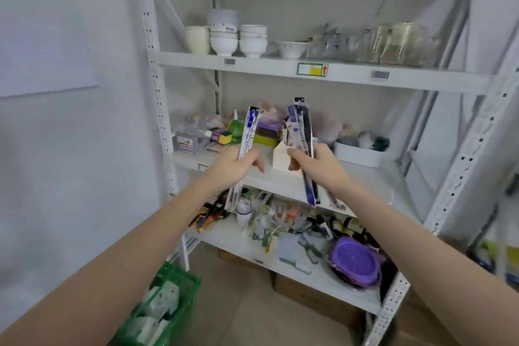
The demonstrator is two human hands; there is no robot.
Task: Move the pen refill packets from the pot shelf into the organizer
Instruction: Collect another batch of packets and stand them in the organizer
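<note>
Two hands: both were raised in front of the middle shelf of a white metal rack, each holding a bunch of pen refill packets.
Left hand: its fingers were curled round a thin bunch of packets; the bunch stood nearly upright, its white and blue tops rising above the fist and its lower ends sticking out beneath the palm.
Right hand: its fingers and thumb were wrapped round a thicker bunch with darker blue and black tops; those packets also ran through the fist, above the thumb and well below the heel of the hand.
Grip point: on both bunches the fingers closed near the middle of the packets' length.
Organizer: a pale cream box stood on the middle shelf between the two hands, just behind the right thumb; its compartments could not be made out, perhaps because the hand covered them.
Upper shelf: stacked white bowls at the left, glass jars at the right.
Middle shelf, rear: sponges and small packs at the left, a white tray of soft round things at the right.
Lower shelf: scattered small goods and a purple round lid.
Floor: a green basket holding white boxes stood by the left forearm.
</note>
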